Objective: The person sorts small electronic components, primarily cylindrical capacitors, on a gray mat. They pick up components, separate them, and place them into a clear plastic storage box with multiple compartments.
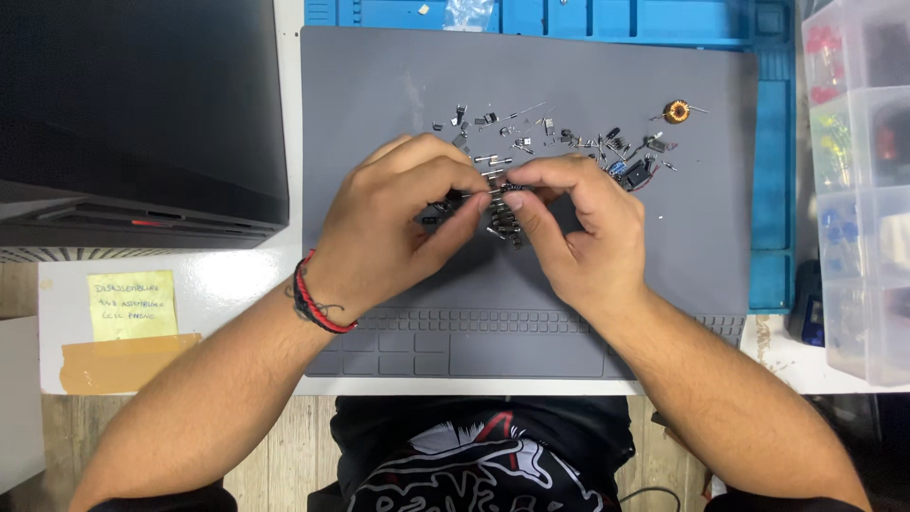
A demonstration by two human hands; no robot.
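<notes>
laptop (142, 114), dark and closed, fills the upper left of the frame, with a yellow sticky note (132, 304) below it at lower left. at centre, on the grey work mat (398, 85), the left hand (398, 223), a red and black bracelet (318, 303) on its wrist, pinches one end of a small dark component (500, 192); the right hand (578, 228) pinches the other, fingertips together over scattered electronic parts (569, 142). a copper coil (676, 111) lies upper right, clear parts drawers (858, 180) at the right edge.
</notes>
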